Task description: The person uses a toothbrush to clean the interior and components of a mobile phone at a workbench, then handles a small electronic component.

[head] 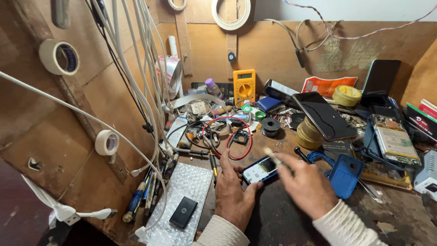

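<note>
The left hand (233, 189) lies on the table (282, 218), fingers curled around the near-left end of a small phone (260, 170) with a lit screen, gripping its edge. The right hand (306, 184) hovers just right of the phone — fingers pinched shut on a thin pale stick (272, 156) whose tip points over it. A blue phone case (344, 175) lies just right; a yellow multimeter (244, 86) stands far back, and a red wire loop (227, 136) lies beyond the phone.
</note>
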